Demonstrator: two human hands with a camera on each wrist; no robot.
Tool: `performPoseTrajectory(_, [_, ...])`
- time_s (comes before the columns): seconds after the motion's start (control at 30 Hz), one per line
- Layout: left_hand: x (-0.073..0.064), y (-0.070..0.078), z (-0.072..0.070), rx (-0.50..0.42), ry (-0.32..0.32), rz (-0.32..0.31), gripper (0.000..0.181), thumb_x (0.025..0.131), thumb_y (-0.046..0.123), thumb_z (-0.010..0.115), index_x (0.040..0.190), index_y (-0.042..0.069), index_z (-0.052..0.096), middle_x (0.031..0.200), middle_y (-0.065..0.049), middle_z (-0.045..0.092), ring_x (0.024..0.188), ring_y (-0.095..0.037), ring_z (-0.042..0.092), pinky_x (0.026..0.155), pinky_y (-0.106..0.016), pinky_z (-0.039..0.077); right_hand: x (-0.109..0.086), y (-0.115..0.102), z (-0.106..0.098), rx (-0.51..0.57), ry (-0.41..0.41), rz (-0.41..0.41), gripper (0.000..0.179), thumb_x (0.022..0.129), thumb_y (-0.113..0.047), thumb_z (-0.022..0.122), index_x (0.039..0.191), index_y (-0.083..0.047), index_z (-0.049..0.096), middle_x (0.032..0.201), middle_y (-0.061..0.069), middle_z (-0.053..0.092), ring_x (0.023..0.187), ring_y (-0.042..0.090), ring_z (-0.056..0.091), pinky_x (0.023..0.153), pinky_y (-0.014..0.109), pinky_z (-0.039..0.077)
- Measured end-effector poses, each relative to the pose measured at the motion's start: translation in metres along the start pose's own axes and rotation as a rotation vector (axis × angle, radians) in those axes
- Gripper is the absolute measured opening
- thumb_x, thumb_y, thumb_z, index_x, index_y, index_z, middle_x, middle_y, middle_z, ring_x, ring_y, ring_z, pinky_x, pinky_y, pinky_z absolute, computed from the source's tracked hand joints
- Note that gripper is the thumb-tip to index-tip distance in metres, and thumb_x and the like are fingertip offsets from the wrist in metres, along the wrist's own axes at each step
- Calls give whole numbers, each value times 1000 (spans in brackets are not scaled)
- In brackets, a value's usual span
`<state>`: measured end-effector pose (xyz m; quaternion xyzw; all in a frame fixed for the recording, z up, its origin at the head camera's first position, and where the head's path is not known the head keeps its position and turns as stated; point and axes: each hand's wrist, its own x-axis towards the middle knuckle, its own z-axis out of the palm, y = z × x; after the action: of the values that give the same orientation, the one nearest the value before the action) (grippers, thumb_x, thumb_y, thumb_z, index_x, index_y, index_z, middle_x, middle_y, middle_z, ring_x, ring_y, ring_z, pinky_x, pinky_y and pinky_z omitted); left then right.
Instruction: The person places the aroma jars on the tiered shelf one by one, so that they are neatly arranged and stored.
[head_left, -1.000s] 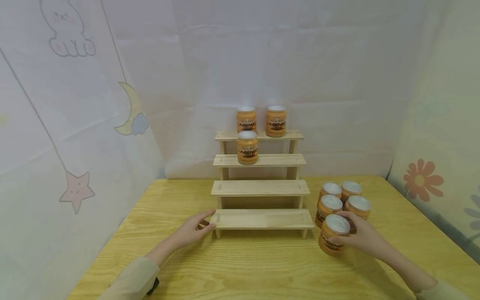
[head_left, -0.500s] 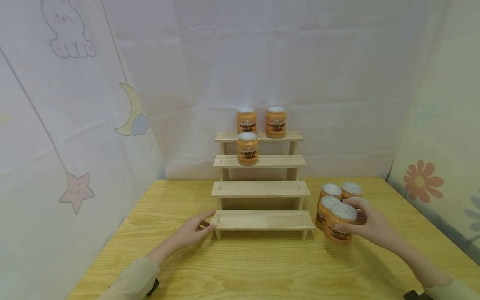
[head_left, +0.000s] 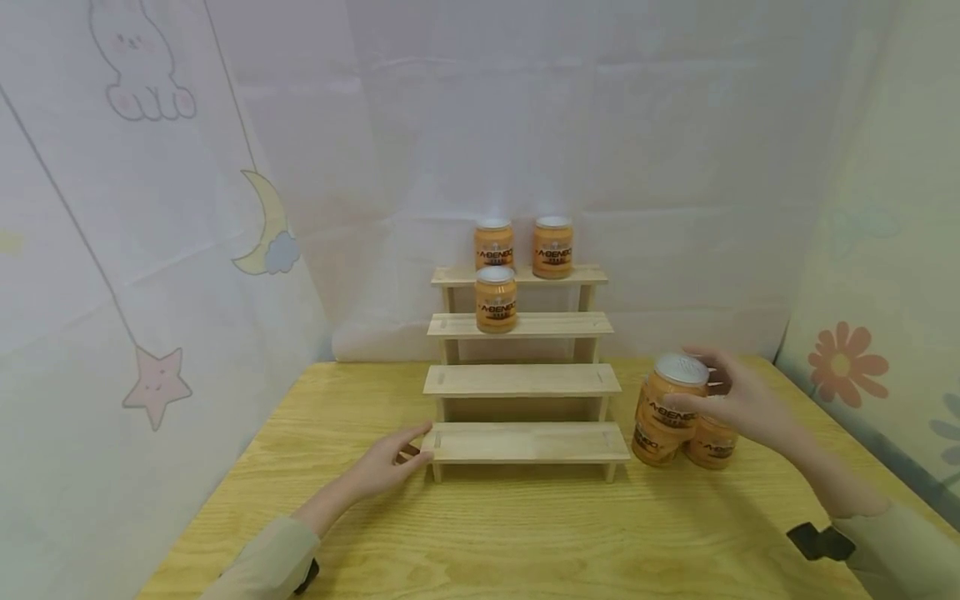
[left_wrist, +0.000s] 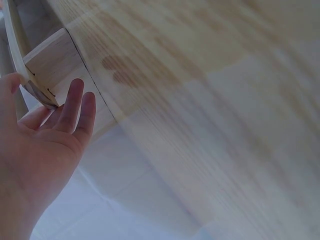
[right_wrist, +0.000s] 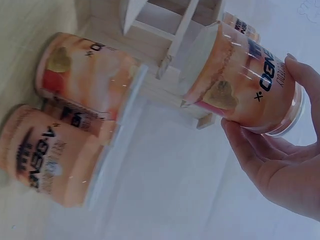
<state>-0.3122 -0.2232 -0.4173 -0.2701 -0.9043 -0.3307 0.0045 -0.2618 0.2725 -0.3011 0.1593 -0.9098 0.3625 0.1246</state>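
Note:
An orange can point(head_left: 675, 400) with a silver lid is gripped between the thumb and fingers of my right hand point(head_left: 742, 408). It is raised above other orange cans point(head_left: 711, 442) clustered right of the four-tier wooden shelf point(head_left: 525, 442). In the right wrist view the held can point(right_wrist: 245, 75) is off the table, beside the standing cans point(right_wrist: 55, 160). My left hand point(head_left: 378, 460) pinches the left end of the lowest tier; in the left wrist view its thumb and index finger meet the board's end point(left_wrist: 42, 95), other fingers extended.
Two cans point(head_left: 552, 248) stand on the top tier and one can point(head_left: 496, 300) on the second tier. The shelf stands on a wood-grain table point(head_left: 480, 533). A pale cloth backdrop point(head_left: 637, 150) rises behind, with printed cloth at both sides.
My right hand has lifted its can from the table in front of the cluster, moving it up and back above the others. The left hand has stayed at the lowest tier.

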Motion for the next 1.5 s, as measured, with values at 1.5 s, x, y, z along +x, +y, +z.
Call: performPoseTrajectory(1.5, [-1, 0, -1, -42, -6, -22, 60, 97, 40, 50, 144, 5, 36, 143, -17, 43, 106, -28, 59, 85, -39, 53, 169, -42, 49, 226, 28, -45, 77, 81, -42, 72, 141, -7, 38, 140, 16, 41, 120, 36, 48, 92, 49, 48])
